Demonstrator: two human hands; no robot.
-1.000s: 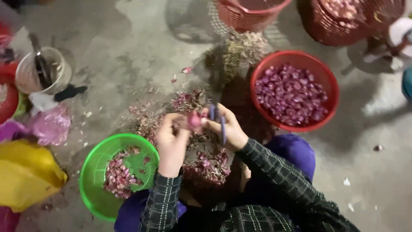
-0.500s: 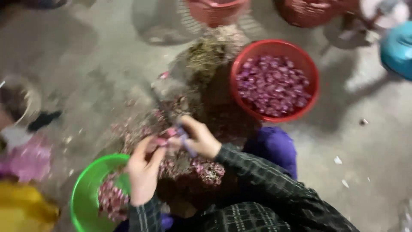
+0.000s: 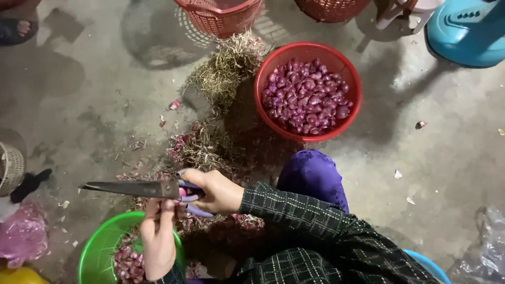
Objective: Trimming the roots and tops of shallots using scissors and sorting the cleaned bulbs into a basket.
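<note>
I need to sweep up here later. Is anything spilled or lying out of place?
Yes. Purple-pink peelings lie scattered on the concrete floor outside the green bowl, and a heap of dry roots sits loose beside the red bowl. Small white scraps dot the floor at right.

The round green plastic basin point(image 3: 100, 252) runs off the bottom edge; the left hand point(image 3: 158, 239) covers its rim.

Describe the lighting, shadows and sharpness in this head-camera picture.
Head view: dim, soft light from above; broad dark shadows lie on the concrete floor beside the red bowl. The shallots look sharp; the scissors, right hand and left hand show hardly any blur.
</note>
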